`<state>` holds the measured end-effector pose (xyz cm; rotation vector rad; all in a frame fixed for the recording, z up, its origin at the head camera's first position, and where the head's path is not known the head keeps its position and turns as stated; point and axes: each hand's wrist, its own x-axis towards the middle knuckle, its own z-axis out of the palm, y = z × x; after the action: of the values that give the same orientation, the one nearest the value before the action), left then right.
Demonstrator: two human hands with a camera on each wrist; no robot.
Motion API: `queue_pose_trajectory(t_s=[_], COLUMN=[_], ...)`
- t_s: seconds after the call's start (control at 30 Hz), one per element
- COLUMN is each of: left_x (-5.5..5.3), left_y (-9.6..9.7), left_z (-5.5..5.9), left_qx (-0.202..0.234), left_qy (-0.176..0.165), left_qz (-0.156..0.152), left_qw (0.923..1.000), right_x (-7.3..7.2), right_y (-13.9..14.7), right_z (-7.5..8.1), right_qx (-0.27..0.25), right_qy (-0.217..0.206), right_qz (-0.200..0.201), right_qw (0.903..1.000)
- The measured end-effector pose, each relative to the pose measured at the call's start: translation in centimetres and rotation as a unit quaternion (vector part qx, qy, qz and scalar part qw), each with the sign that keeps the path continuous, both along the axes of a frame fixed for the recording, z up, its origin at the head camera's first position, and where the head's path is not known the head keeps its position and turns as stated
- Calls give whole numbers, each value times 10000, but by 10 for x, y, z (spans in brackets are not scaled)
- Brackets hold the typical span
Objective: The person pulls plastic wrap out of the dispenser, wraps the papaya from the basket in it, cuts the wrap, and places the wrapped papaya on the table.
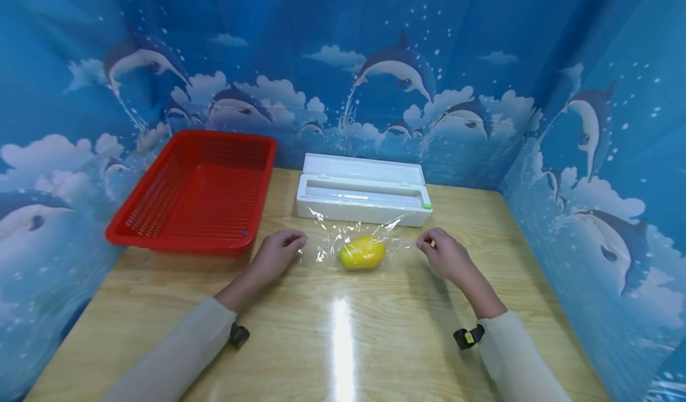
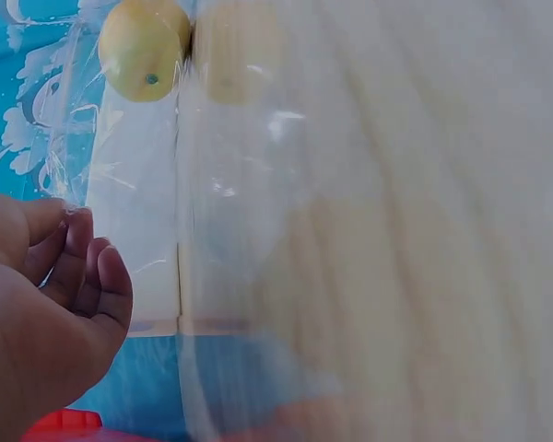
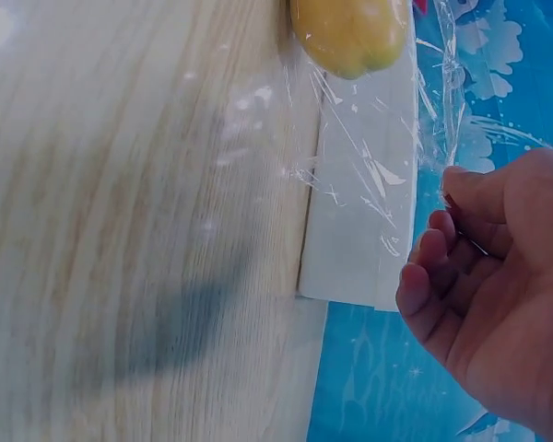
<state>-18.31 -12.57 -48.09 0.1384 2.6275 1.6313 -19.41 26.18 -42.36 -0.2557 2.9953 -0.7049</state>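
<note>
A sheet of clear plastic wrap (image 1: 323, 252) stretches between my two hands. My left hand (image 1: 278, 250) pinches its left edge between thumb and fingertips, also plain in the left wrist view. On the other side my right hand (image 1: 443, 251) pinches the right edge, with the remaining fingers curled loosely in the right wrist view. Between the hands lies a yellow-green mango-like fruit (image 1: 362, 253), overlapped by the shiny, creased film. Just behind it stands a long white wrap dispenser box (image 1: 364, 208), its lid raised and a roll visible inside.
A red perforated plastic basket (image 1: 200, 247) sits at the left back of the wooden table (image 1: 300, 342). Blue dolphin-print curtains (image 1: 343, 62) hang behind and along both sides. A small green piece (image 1: 427, 206) shows at the dispenser's right end.
</note>
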Motion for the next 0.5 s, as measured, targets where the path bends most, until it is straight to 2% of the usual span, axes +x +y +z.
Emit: queue_pose_trajectory(t_s=[0.2, 0.33, 0.5], left_x=[-11, -18, -26], left_y=[7, 10, 11], left_z=[-3, -2, -3], left_qx=[209, 160, 81], left_qy=[30, 109, 209], left_qz=[195, 317, 362], left_qw=[9996, 9993, 9991], right_x=[-9, -16, -25], right_y=[2, 1, -1], right_z=[-4, -7, -13], right_qx=[-64, -180, -332], right_qy=[43, 50, -155], right_qz=[-25, 7, -99], right_qw=[10000, 9998, 9993])
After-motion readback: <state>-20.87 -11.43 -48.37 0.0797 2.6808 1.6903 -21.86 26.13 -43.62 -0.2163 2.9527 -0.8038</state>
